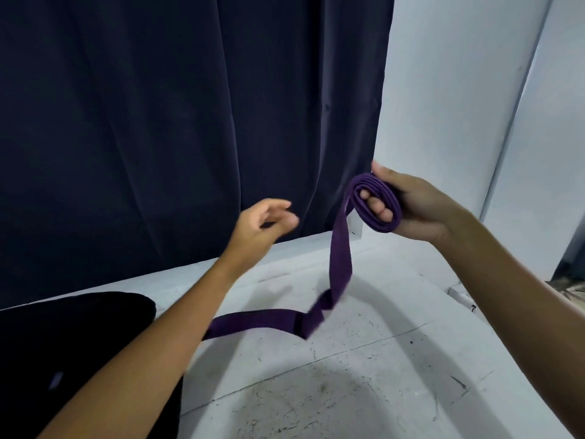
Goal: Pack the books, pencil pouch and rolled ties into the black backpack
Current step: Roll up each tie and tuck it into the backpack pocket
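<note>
- A black fabric backpack (pixel 79 343) is lying at the left edge of the white, scuffed table (pixel 364 375), partly under the left forearm; I cannot tell whether its opening is unzipped or which way it is facing.
- The left hand (pixel 262 223) is hovering above the table's far edge, in front of the dark navy curtain (pixel 190 122), with its fingers loosely curled and holding nothing; it is sitting well apart from the coil and nearer to the backpack than the other hand is.
- A long purple fabric tie (pixel 340 258) is hanging between the two hands: its free tail is dropping almost straight down from the coil, bending where it is meeting the table, then running leftward along the surface until it is passing under the left forearm.
- So the unrolled length is lying down and to the left of the coil, its long axis pointing toward the left arm and the backpack.
- The right hand (pixel 414 207) is holding the wound part of the tie up on the right, fingers threaded through the loop and thumb pressing on the outside of the coil.
- Judging by this, rolling is only partly done, and the free left hand is looking better placed to feed the tail upward while the right is winding.
- No books or pencil pouch are showing.
</note>
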`<state>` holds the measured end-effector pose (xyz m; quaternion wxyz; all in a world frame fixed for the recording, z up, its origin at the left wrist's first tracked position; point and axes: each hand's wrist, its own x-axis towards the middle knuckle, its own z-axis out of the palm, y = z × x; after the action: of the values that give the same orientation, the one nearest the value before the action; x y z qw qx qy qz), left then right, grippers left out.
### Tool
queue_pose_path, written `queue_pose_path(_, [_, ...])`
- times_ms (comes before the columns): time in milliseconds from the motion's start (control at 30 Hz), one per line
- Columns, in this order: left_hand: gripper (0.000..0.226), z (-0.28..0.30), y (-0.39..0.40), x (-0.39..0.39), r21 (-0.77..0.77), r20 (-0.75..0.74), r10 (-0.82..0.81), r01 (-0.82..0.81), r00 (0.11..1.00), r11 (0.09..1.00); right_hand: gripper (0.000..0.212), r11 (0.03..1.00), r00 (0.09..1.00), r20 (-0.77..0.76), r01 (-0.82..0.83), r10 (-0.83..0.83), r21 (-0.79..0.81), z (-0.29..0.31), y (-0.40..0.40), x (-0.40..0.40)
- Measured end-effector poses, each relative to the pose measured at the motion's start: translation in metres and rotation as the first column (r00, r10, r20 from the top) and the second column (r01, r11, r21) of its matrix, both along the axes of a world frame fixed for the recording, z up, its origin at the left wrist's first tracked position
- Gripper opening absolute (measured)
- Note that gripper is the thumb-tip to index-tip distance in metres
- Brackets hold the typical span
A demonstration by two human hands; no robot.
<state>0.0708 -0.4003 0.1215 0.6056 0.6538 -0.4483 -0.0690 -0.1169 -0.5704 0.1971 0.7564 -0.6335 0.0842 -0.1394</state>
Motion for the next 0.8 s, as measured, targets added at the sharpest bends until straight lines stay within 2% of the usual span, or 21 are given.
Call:
queue_pose_path(67, [0.050,0.004,-0.019,-0.030,-0.085,-0.036,-0.165,0.161,0.986,0.983,0.042,0.998,0.999,0.018,-0.040,0.039,0.048,0.006,0.010,0.007])
queue_pose_path(133, [0.066,0.002,-0.035,-0.055,-0.200,-0.141,-0.267,0.237,0.953,0.951,0.042,0.993,0.997,0.048,-0.058,0.053,0.099,0.012,0.019,0.011])
queue_pose_path(167, [0.071,-0.001,-0.042,-0.064,-0.261,-0.175,-0.256,0.206,0.951,0.943,0.042,0.991,0.997,0.064,-0.058,0.050,0.117,0.015,0.022,0.013])
queue_pose_path(300, [0.078,-0.010,-0.054,-0.088,-0.413,-0.206,-0.023,-0.066,0.978,0.908,0.047,0.986,0.995,0.103,-0.015,-0.002,0.163,0.020,0.024,0.012])
queue_pose_path(367, [0.074,-0.012,-0.055,-0.090,-0.459,-0.207,-0.008,-0.090,0.978,0.884,0.048,0.981,0.992,0.121,-0.002,-0.022,0.192,0.022,0.023,0.010])
queue_pose_path(433, [0.067,-0.013,-0.051,-0.088,-0.468,-0.216,-0.086,-0.026,0.973,0.883,0.048,0.974,0.987,0.149,0.017,-0.052,0.228,0.023,0.020,0.007])
queue_pose_path(600, [0.060,-0.017,-0.034,-0.087,-0.338,-0.322,-0.240,0.126,0.916,0.933,0.038,0.951,0.953,0.272,0.048,-0.136,0.306,0.022,0.008,0.007])
queue_pose_path(800, [0.054,-0.019,-0.013,-0.094,-0.251,-0.357,-0.273,0.190,0.893,0.949,0.030,0.957,0.925,0.265,0.229,-0.270,0.178,0.001,-0.008,0.021])
